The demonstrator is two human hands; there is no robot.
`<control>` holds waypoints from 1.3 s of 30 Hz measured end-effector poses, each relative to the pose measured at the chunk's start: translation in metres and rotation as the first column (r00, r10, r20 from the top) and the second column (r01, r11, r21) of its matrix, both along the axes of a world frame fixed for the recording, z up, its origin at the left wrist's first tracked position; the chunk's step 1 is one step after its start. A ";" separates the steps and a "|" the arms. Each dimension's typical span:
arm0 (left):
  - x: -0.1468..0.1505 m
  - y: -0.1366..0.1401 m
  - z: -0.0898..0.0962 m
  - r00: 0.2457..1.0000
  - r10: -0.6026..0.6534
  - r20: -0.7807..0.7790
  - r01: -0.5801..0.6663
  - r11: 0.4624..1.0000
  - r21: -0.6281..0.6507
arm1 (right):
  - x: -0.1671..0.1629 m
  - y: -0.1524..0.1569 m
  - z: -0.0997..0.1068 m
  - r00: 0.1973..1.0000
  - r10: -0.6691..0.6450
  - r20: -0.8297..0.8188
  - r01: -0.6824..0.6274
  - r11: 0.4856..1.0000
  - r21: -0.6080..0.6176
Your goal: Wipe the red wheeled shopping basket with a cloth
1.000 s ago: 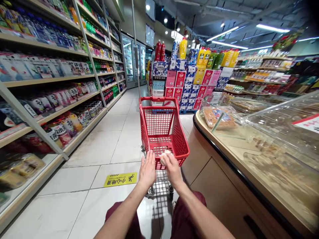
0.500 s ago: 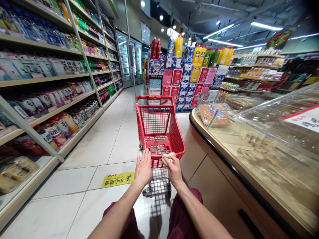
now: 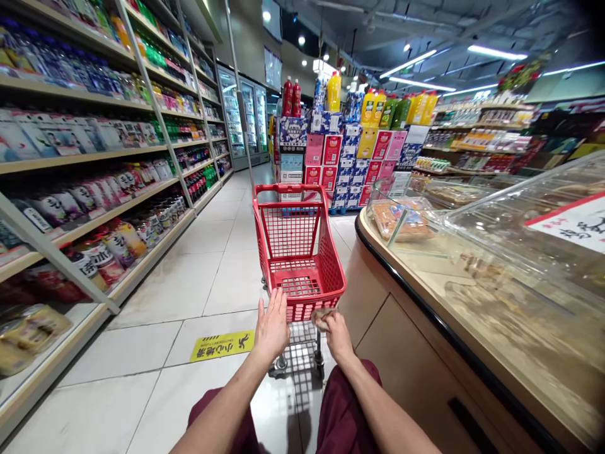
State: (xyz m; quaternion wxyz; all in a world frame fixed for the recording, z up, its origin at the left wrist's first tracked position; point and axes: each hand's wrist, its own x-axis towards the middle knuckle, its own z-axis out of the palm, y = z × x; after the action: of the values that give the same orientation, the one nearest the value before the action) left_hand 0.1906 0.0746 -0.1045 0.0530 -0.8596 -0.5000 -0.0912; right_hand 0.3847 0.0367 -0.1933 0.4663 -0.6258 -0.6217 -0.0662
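Observation:
A red plastic shopping cart (image 3: pixel 336 268) stands in front of me, its basket holding nothing. At the near left corner of the basket is my left hand (image 3: pixel 273 325), fingers stretched out and laid against the rim. My right hand (image 3: pixel 338 333) is closed on a crumpled, greyish-beige cloth (image 3: pixel 323 318), held against the near right part of the basket's front wall. The cart's lower wire rack and wheels show beneath and between my hands.
Drink shelves (image 3: pixel 89 157) run along the left. A curved glass-topped food counter (image 3: pixel 378 258) stands close on the right. Stacked drink cartons (image 3: pixel 326 151) with bottles on top stand ahead. A yellow caution sticker (image 3: pixel 221 345) lies on the tiled floor.
My right hand has moved the cloth slightly down and to the right along the basket's front. My left hand stays about where it was. The view has shifted slightly.

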 end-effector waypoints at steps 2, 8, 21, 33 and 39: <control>-0.001 0.001 0.000 1.000 -0.004 -0.013 0.004 1.000 -0.012 | 0.003 -0.002 -0.001 1.000 -0.003 -0.009 0.003 1.000 0.031; -0.001 0.003 0.003 1.000 0.026 -0.007 -0.026 0.999 -0.026 | 0.009 0.009 0.016 0.996 -0.045 -0.074 0.053 0.993 0.109; -0.001 0.000 0.001 1.000 0.007 -0.020 -0.007 1.000 -0.028 | -0.003 0.006 0.014 0.998 0.000 -0.070 0.004 0.998 0.056; 0.001 -0.002 -0.004 1.000 0.011 -0.016 -0.011 1.000 -0.009 | -0.035 0.031 0.055 0.997 0.057 0.050 -0.064 0.985 0.159; -0.003 0.000 -0.005 1.000 -0.013 -0.019 0.013 1.000 0.015 | -0.018 0.025 0.045 0.997 0.052 0.059 -0.058 0.993 0.107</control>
State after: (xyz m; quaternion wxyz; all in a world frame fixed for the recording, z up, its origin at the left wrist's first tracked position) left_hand 0.1875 0.0742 -0.1099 0.0636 -0.8632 -0.4931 -0.0870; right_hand 0.3671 0.0618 -0.1482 0.4837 -0.5800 -0.6471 -0.1047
